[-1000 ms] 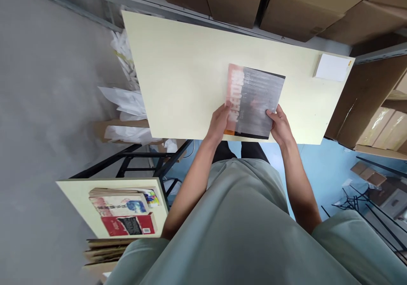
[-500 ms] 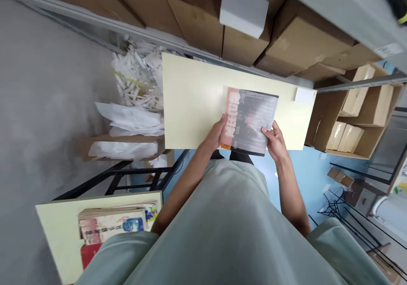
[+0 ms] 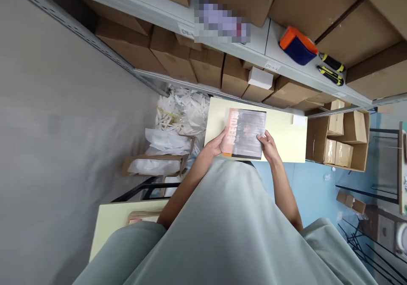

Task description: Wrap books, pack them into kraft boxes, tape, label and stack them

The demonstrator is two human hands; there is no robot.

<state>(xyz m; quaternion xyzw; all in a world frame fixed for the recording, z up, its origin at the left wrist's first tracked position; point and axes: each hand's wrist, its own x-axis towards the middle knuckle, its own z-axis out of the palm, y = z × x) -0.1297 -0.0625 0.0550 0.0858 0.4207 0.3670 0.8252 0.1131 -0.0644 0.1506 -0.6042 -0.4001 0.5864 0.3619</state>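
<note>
Both hands, left hand (image 3: pixel 216 146) & right hand (image 3: pixel 268 146), grip book (image 3: pixel 244 133) by its edges; above pale table (image 3: pixel 286 143).

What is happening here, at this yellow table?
A person stands at a pale yellow table and holds a book with both hands. The left hand grips its left edge and the right hand its lower right corner. The book is over the near part of the table; whether it rests on it is unclear. A small white block sits at the far right corner. Cardboard boxes fill the shelves behind, and white paper scraps are piled to the left.
</note>
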